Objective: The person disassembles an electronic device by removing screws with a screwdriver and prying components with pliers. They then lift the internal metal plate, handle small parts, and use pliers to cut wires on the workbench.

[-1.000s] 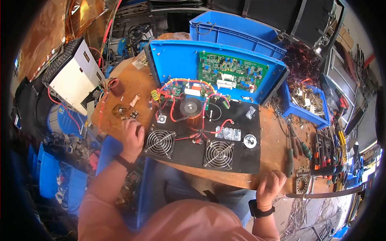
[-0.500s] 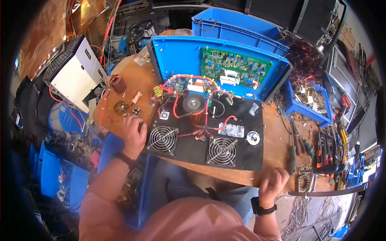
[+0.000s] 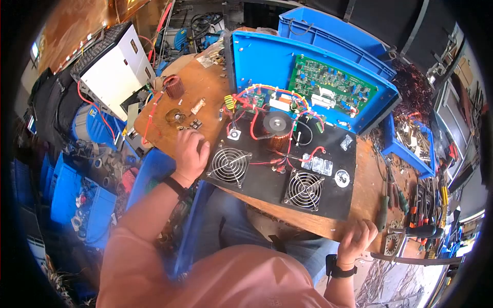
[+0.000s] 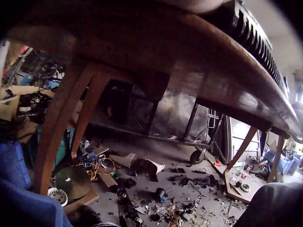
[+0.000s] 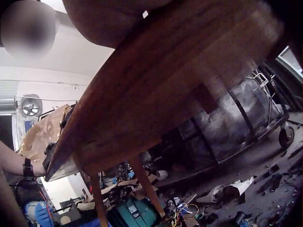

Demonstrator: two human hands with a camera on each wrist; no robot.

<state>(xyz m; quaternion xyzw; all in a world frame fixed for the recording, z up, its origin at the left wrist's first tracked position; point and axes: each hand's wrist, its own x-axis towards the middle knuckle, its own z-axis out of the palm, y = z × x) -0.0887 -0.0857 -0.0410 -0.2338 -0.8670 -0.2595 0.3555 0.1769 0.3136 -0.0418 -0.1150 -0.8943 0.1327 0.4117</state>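
Note:
An opened electrical unit lies on the wooden table (image 3: 267, 208), its black base plate (image 3: 257, 187) flat and its blue housing panel (image 3: 262, 56) standing upright behind. On the panel sits a green circuit board (image 3: 308, 79). A copper-wound coil (image 3: 278, 139) with a dark disc on top rises from the plate among red wires. Two fan grilles, a left one (image 3: 229, 165) and a right one (image 3: 303, 190), line the near edge. My left hand (image 3: 190, 154) rests on the tabletop beside the left grille, holding nothing. My right hand (image 3: 357, 239) rests loosely curled at the table's front edge, right of the plate.
Screwdrivers and pliers (image 3: 423, 200) crowd the right side near a blue bin (image 3: 411, 154) of metal scraps. A small copper coil (image 3: 173, 87) and loose parts lie at left, by a white case (image 3: 110, 66). Debris (image 4: 175, 208) covers the floor under the table.
The head view has turned, so the table and unit appear shifted right and slightly tilted. Both hands remain at the same places on the table.

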